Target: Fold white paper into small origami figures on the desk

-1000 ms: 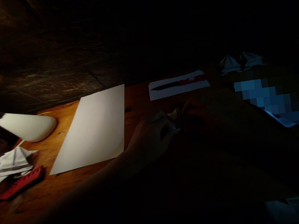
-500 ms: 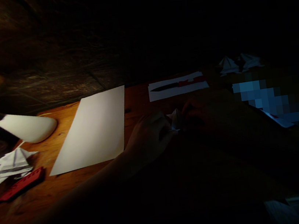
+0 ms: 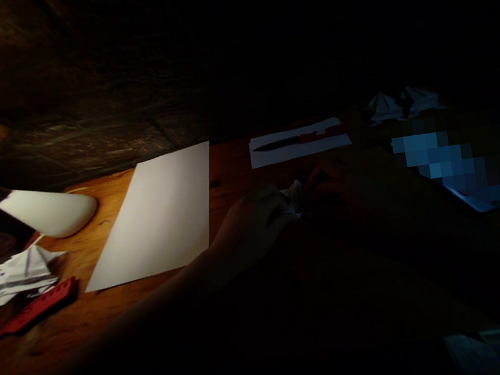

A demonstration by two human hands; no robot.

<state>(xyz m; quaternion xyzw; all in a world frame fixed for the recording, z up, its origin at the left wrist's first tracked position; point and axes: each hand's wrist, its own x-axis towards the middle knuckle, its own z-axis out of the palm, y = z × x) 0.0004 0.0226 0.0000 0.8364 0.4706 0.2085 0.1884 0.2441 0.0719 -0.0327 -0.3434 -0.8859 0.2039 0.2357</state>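
Observation:
In the dim middle of the table, a small folded paper figure (image 3: 296, 197) with a pointed top is pinched between my two hands. My left hand (image 3: 259, 211) closes its fingers on the figure's left side. On its right side are the bent fingers of my right hand (image 3: 330, 177), deep in shadow; they look closed on the paper, though their tips are hard to make out. Behind my hands lies a knife (image 3: 279, 144) with a dark blade and a red handle, resting on white paper pieces (image 3: 269, 159).
A large white sheet (image 3: 156, 216) lies to the left, beside a white lamp base (image 3: 51, 212). Farther left are folded paper figures (image 3: 22, 272) and a red notched object (image 3: 39, 308). Two folded figures (image 3: 385, 107) stand back right, near a pixelated bluish object (image 3: 437, 161). A wall rises behind.
My hands stay around the folded paper figure, with slight finger movement; its visible shape has turned a little. The whole view has shifted slightly.

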